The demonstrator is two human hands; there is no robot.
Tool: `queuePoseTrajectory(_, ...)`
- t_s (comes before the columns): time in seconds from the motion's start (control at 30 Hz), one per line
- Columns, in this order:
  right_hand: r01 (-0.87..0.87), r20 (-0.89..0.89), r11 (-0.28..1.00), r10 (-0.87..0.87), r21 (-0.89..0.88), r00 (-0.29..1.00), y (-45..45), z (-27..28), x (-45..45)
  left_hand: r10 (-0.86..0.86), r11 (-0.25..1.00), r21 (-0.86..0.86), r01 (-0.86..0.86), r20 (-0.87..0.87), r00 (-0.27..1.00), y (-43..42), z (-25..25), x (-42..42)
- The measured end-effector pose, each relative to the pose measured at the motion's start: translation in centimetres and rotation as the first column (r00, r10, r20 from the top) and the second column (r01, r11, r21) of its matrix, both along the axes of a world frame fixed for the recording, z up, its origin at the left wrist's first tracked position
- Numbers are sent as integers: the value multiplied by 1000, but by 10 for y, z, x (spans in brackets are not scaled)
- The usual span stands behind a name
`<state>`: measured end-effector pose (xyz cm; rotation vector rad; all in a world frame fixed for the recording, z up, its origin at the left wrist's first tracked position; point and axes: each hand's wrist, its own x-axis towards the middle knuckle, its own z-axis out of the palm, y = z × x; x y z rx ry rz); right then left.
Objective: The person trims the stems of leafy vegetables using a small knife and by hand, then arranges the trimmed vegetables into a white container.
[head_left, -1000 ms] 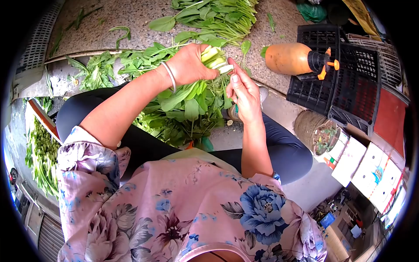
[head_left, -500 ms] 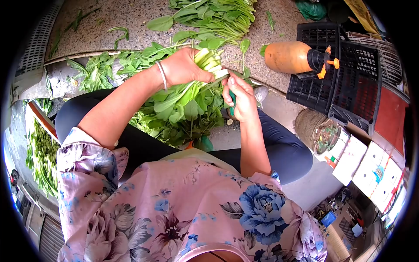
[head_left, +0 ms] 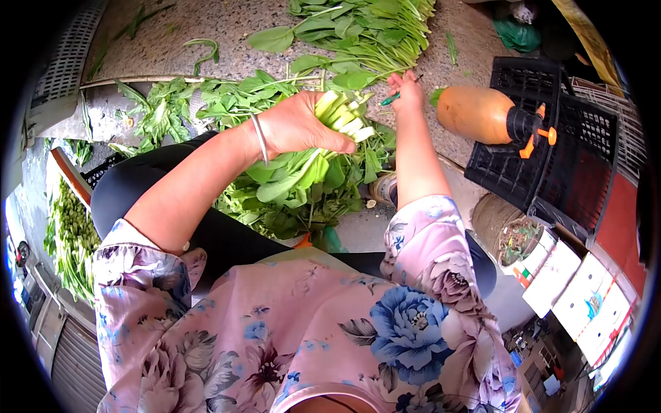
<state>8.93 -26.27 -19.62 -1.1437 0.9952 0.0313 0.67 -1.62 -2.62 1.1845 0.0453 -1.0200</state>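
My left hand [head_left: 303,125], with a silver bangle at the wrist, is wrapped round a bunch of leafy greens [head_left: 344,115], its thick pale stems pointing up and right. The leaves hang down below the palm. Farther forward and right, my right hand [head_left: 406,93] is closed on a small green-handled tool [head_left: 390,99]. Its fingertips are at the stem ends of a large pile of greens [head_left: 372,34] on the stone surface [head_left: 255,51]. Whether they touch a stem is hard to tell.
An orange spray bottle [head_left: 475,113] lies right of my right hand, beside black plastic crates [head_left: 575,162]. Loose leaves [head_left: 165,113] lie at the left and more [head_left: 275,206] between my legs. More greens [head_left: 72,241] stand at far left; white boxes [head_left: 585,296] at right.
My right hand has left the stem ends of the held bunch and moved forward to the large pile. My left hand keeps its hold on the bunch. The view has shifted slightly.
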Motion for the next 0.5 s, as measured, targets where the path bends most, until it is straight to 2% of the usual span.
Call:
queuePoseTrajectory(0.1,3,-50,997,-7,-76,999,3,-8,10,10,1000,0,-10,45,999,-2,-7,0)
queuePoseTrajectory(0.13,-6,-105,1000,7,6,994,-4,-18,12,4,999,38,-7,73,997,-3,-11,0)
queuePoseTrajectory(0.17,-8,-105,1000,9,7,994,-9,-28,10,-4,997,76,-4,101,995,-3,-14,-1)
queuePoseTrajectory(0.23,8,-72,993,0,116,997,-11,-25,-1,6,997,80,-12,86,996,-3,-14,-1)
queuePoseTrajectory(0.3,-6,-23,988,9,156,1000,-9,-16,-18,-92,979,198,44,242,966,-2,-11,-2)
queuePoseTrajectory(0.33,-64,59,991,57,121,997,-4,-5,-29,-94,980,196,47,243,965,-2,-13,-3)
queuePoseTrajectory(0.37,-119,138,990,107,81,985,2,6,-38,-151,961,270,65,312,938,-1,-16,-4)
queuePoseTrajectory(0.4,-109,174,994,107,-2,979,10,15,-47,-211,936,343,77,373,903,0,-18,-6)
queuePoseTrajectory(0.43,-104,174,995,103,-6,979,16,25,-54,-274,906,414,83,428,861,-1,-18,-7)
queuePoseTrajectory(0.5,-185,245,960,235,-213,941,26,49,-68,-331,884,458,90,481,812,-2,-12,-9)
